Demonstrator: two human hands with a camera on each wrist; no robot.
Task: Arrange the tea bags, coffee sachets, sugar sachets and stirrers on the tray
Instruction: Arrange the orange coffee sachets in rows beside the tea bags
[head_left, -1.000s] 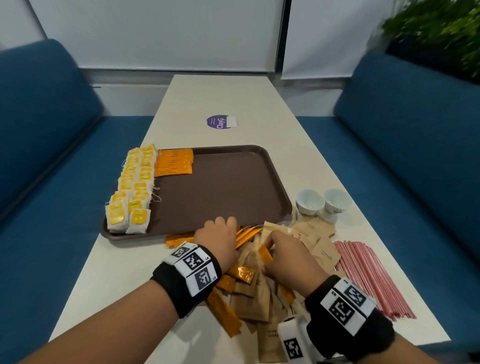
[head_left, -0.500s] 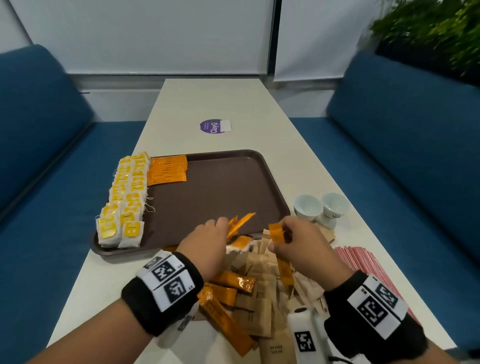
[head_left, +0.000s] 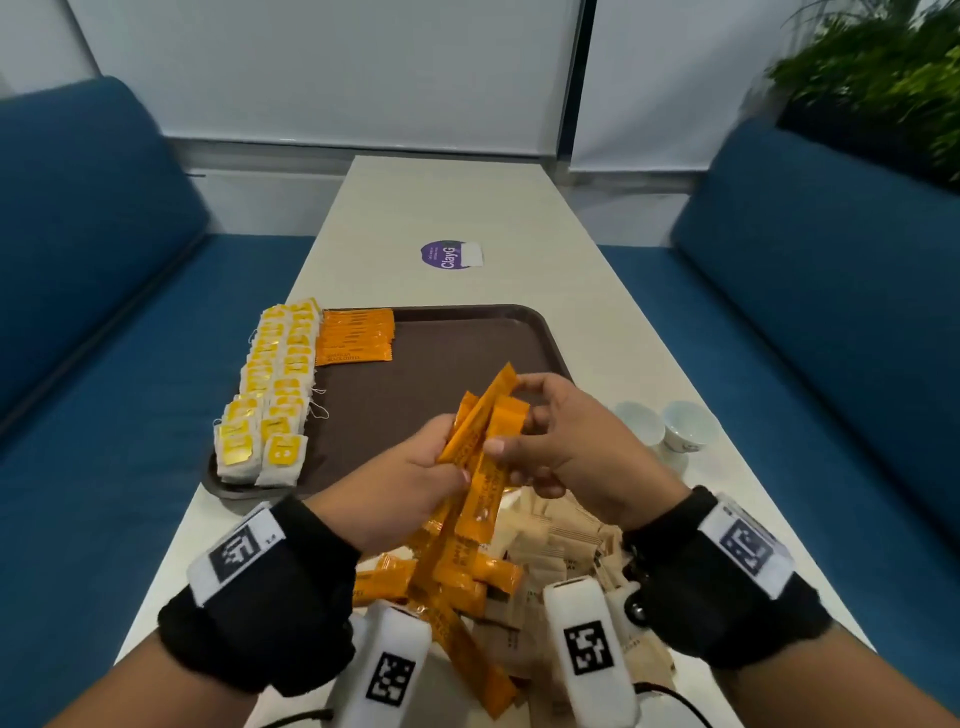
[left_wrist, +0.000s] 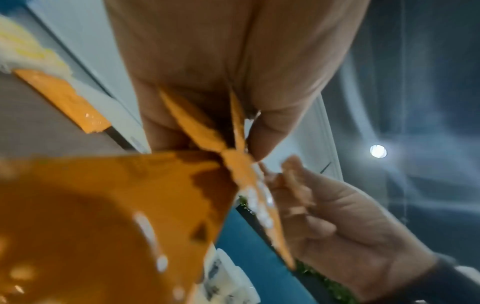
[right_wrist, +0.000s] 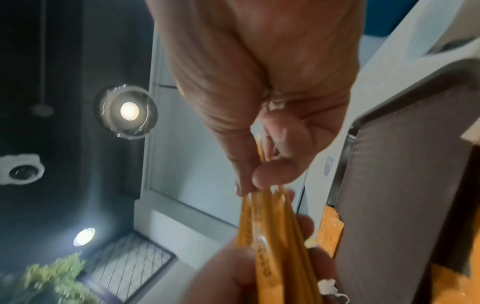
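Both hands hold a bunch of orange coffee sachets (head_left: 485, 441) in the air over the near edge of the brown tray (head_left: 441, 358). My left hand (head_left: 410, 478) grips the bunch low down, and my right hand (head_left: 550, 441) pinches its upper ends. The wrist views show the orange coffee sachets (left_wrist: 233, 164) (right_wrist: 270, 236) held between the fingers of both hands. On the tray lie two rows of yellow tea bags (head_left: 270, 384) at the left and a stack of coffee sachets (head_left: 356, 335) beside them. More orange sachets (head_left: 452, 577) and brown sugar sachets (head_left: 561, 540) lie heaped on the table below my hands.
Two small white cups (head_left: 662, 423) stand to the right of the tray. A purple round sticker (head_left: 447, 253) lies further up the white table (head_left: 467, 208). Blue sofas (head_left: 93, 249) flank the table on both sides, and a plant (head_left: 883, 78) stands at the back right.
Both hands have risen from the heap on the table with orange sachets in them and have come together, so the sachets now form one bunch held by both hands.
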